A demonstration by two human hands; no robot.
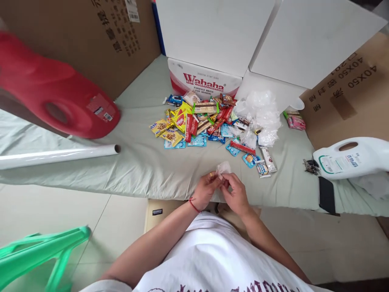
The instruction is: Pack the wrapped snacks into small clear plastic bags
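Close to the table's front edge, my left hand (206,191) and my right hand (238,195) meet with their fingertips pinched together. Between them is a small crumpled piece of thin translucent plastic (224,167), which looks like a plastic bag and sticks up past the fingers. Beyond the hands lies a heap of wrapped snacks (194,121) in yellow, red, blue and brown packets. To its right sits a pile of crumpled clear plastic bags (261,115). A white wrapped bar (268,159) and a small blue-and-white packet (263,168) lie nearest my right hand.
A Wahaha carton (206,81) stands behind the heap. At left are a red jug (75,103) and a white roll (60,156); at right, a white detergent bottle (352,158) and a black phone-like object (327,196). A green stool (45,247) stands on the floor.
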